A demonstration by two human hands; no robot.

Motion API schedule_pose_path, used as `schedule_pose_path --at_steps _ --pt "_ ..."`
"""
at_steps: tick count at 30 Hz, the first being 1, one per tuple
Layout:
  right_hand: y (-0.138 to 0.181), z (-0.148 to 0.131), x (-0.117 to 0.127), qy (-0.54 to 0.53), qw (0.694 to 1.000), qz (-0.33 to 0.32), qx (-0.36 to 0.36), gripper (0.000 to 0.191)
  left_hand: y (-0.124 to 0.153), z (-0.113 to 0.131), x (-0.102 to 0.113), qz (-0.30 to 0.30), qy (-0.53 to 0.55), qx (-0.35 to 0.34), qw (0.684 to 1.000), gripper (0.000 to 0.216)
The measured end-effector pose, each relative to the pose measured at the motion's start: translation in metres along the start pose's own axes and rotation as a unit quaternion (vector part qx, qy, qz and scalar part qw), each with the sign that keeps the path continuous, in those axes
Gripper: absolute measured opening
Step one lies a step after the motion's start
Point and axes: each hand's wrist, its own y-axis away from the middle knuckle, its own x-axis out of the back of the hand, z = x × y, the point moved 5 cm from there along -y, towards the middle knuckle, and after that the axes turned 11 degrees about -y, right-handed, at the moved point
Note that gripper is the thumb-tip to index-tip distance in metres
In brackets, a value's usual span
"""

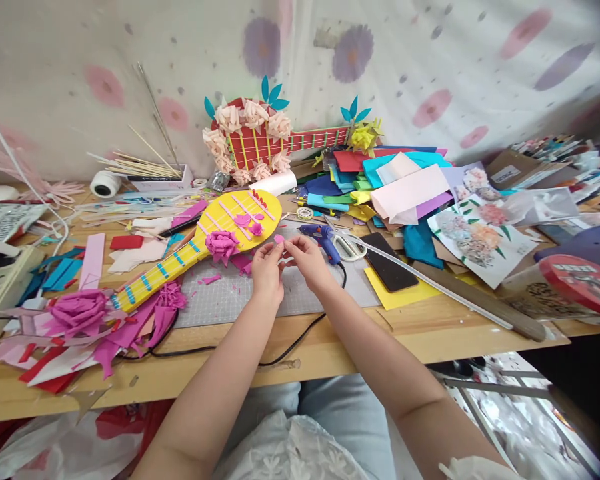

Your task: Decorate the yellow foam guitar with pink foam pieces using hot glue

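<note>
Both hands meet over the grey cutting mat (205,310), pinching one small pink paper piece (279,238) between them. My left hand (267,267) grips it from the left, and my right hand (306,259) closes on it from the right. Just left of them lies a yellow paper guitar (240,210) with blue frets on its neck. A pink paper rose (222,247) and smaller pink flowers sit on its body. A blue glue gun (323,237) rests beyond my right hand, beside white-handled scissors (350,248).
A red guitar (253,148) with pale paper roses leans against the curtained wall. Coloured paper sheets (410,187) pile up behind the mat. A phone (390,262) lies at right, near a lidded tub (565,287). Pink scraps and a large rose (77,312) cover the left. A black cord (300,340) crosses the front.
</note>
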Motion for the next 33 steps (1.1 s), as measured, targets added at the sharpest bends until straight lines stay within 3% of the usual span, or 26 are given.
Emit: schedule_pose_path --at_steps 3,5,9,11,15,20,23,27,33 --pt "-0.008 -0.004 0.004 0.009 1.0 0.013 0.022 0.028 0.002 0.002 0.002 -0.034 -0.034 0.0 0.999 0.023" --pt "-0.017 -0.011 0.007 0.014 0.999 0.014 0.025 0.026 0.001 0.012 0.005 -0.059 -0.089 -0.038 0.994 0.025" --pt "-0.033 -0.026 0.006 0.052 0.998 -0.033 -0.004 0.026 -0.011 0.062 0.015 -0.045 -0.213 -0.24 0.946 0.02" --pt "-0.039 -0.031 0.001 0.078 0.995 -0.058 -0.013 0.027 -0.021 0.091 0.018 -0.018 -0.262 -0.326 0.908 0.015" --pt "-0.05 -0.034 -0.009 0.13 0.987 -0.086 -0.034 0.029 -0.042 0.122 0.012 -0.014 -0.422 -0.406 0.81 0.014" --pt "-0.065 -0.033 -0.015 0.21 0.971 -0.097 -0.053 0.023 -0.047 0.113 -0.002 -0.046 -0.619 -0.438 0.65 0.008" --pt "-0.072 -0.034 -0.016 0.243 0.963 -0.109 -0.053 0.023 -0.05 0.1 -0.007 -0.073 -0.664 -0.444 0.598 0.018" --pt "-0.073 -0.035 -0.018 0.226 0.964 -0.112 -0.079 0.024 -0.059 0.092 -0.009 -0.085 -0.683 -0.419 0.592 0.016" --pt "-0.072 -0.033 -0.025 0.175 0.97 -0.116 -0.125 0.021 -0.064 0.097 -0.003 -0.083 -0.664 -0.357 0.651 0.012"
